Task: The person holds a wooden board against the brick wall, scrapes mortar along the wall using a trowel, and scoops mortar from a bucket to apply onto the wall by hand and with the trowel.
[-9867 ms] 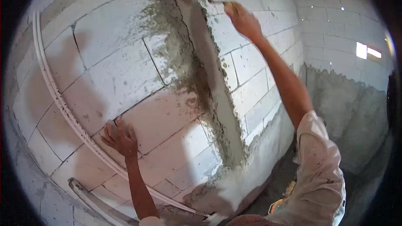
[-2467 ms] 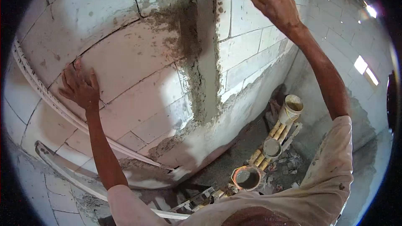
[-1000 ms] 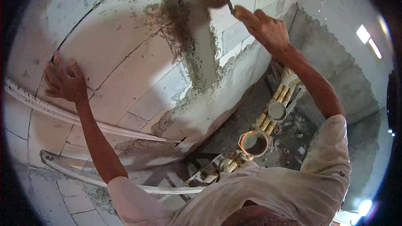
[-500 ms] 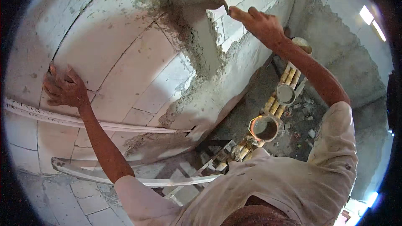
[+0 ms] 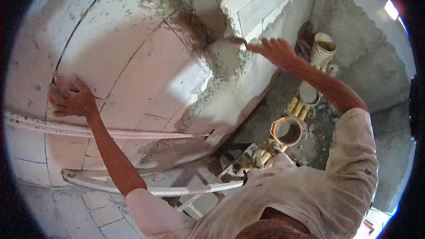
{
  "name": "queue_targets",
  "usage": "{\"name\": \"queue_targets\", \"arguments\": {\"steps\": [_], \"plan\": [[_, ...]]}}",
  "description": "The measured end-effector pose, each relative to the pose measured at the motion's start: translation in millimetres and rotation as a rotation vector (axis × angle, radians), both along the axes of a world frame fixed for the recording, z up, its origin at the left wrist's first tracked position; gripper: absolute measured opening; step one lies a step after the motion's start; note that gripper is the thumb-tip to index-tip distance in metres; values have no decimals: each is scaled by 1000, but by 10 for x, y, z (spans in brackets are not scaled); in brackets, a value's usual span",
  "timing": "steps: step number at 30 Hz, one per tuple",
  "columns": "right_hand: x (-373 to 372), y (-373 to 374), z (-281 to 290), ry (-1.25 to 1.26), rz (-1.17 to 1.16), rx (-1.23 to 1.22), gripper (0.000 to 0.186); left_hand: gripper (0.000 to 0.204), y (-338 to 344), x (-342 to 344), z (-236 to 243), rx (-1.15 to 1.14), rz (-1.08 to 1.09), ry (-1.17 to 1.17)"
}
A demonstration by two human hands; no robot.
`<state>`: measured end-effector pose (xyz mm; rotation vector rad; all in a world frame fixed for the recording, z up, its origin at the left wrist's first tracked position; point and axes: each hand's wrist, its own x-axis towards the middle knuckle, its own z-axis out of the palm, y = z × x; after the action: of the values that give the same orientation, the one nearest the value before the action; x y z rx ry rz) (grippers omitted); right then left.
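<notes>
My left hand (image 5: 73,97) rests on the white block wall (image 5: 124,53), fingers apart, just above a pair of long white conduits (image 5: 115,133) fixed along it. My right hand (image 5: 276,53) grips a trowel (image 5: 237,40) by its handle. The blade lies at the grey band of mortar (image 5: 186,0) running down the wall, near where it widens into rougher, patchy render. Shadow partly hides the blade's edges.
Yellowish bamboo poles (image 5: 301,108) below me bear a tall white bucket (image 5: 323,46), a round mortar container (image 5: 309,94) and an orange-rimmed bucket (image 5: 287,130). A plastered wall (image 5: 363,84) stands on the right, a pale plank (image 5: 186,189) low left, and rubble (image 5: 321,141) lies on the floor.
My right hand and trowel have come down along the mortar band from high on the wall. My left hand stays on the wall. The view has tilted down, bringing the buckets in.
</notes>
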<state>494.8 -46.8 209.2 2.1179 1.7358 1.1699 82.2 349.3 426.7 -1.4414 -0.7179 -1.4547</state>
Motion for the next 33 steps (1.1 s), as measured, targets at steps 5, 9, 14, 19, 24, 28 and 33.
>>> {"name": "queue_targets", "arguments": {"steps": [5, 9, 14, 19, 24, 28, 33], "plan": [[-235, 2, 573, 114, -21, 280, 62, 56, -45, -33, -7, -19, -50, 78], [43, 65, 775, 195, 95, 377, 66, 54, -47, -24, 44, 27, -19, 12], [-57, -41, 178, 53, -55, 17, 67, 55, -53, 31, 32, 34, -9, 6], [-56, -39, 788, 208, 96, 389, 66, 55, -6, -10, 8, 12, -3, 22], [113, -75, -311, 9, -5, -161, 67, 56, 1, 19, 15, 40, -22, 18], [-111, -287, -777, 329, -1, -57, 63, 55, 33, 159, -55, 68, -122, 47], [-243, -112, -106, 394, 77, 285, 67, 55, 50, -133, 116, 36, -20, 53]]}}
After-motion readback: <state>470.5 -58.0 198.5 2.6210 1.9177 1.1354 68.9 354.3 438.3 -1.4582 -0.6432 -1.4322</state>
